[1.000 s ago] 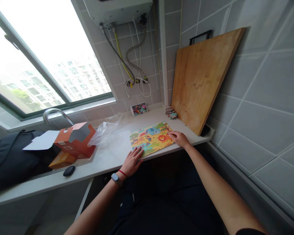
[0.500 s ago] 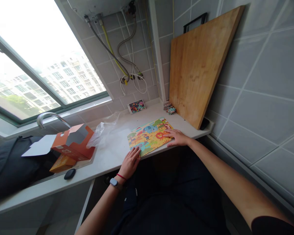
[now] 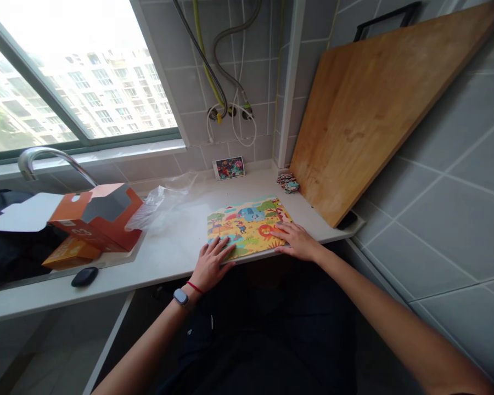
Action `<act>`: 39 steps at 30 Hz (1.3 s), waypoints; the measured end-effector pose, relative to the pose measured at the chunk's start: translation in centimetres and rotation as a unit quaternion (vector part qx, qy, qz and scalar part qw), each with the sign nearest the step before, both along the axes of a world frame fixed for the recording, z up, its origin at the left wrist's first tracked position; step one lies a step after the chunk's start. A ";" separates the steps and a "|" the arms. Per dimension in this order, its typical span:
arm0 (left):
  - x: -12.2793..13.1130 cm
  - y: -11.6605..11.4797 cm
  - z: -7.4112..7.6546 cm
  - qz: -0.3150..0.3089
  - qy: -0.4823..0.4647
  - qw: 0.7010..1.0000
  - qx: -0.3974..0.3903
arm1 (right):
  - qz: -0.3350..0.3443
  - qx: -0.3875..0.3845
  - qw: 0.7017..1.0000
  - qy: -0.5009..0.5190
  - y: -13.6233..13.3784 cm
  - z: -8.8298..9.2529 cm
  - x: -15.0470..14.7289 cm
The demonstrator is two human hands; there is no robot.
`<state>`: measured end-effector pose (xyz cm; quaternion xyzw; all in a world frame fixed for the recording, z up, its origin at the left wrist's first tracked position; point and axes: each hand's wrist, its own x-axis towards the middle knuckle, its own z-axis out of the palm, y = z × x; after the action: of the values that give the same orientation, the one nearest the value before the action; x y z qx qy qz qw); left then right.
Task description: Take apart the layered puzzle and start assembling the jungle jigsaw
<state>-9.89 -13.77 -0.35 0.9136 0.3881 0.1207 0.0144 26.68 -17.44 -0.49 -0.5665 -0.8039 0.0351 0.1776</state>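
A colourful jigsaw puzzle with a lion, an elephant and trees lies flat near the counter's front edge. My left hand rests on its lower left corner, fingers stretched out. On the right side, over the lion's edge, my right hand lies with its fingers spread. Neither hand grips anything; the fingers cover small parts of the picture. Behind the puzzle, a small picture card leans against the tiled wall. A pile of loose puzzle pieces sits at the back right.
A wooden board leans on the right wall. Crumpled clear plastic lies left of the puzzle. Farther left are an opened orange box, a yellow box, a black rounded object and a faucet.
The view has turned and tilted downward, so the surroundings shift in the picture. My left hand has slid slightly along the puzzle's lower left corner; my right hand stays on its right side.
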 end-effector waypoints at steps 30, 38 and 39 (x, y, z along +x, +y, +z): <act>-1.2 6.9 2.4 -0.028 -0.057 0.998 -0.019 | 0.088 -0.087 0.989 0.079 6.0 3.8 -0.3; -1.2 11.8 2.1 -0.013 -0.130 0.987 -0.098 | 0.042 -0.145 0.981 0.124 9.3 4.8 -0.4; -1.2 12.1 2.1 -0.015 -0.138 0.985 -0.105 | 0.048 -0.156 0.977 0.133 9.5 4.8 -0.3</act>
<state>-11.09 -1.69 1.74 0.8871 0.3796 0.2042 0.1652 26.36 -7.94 4.28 -0.5382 -0.7839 0.2441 0.1905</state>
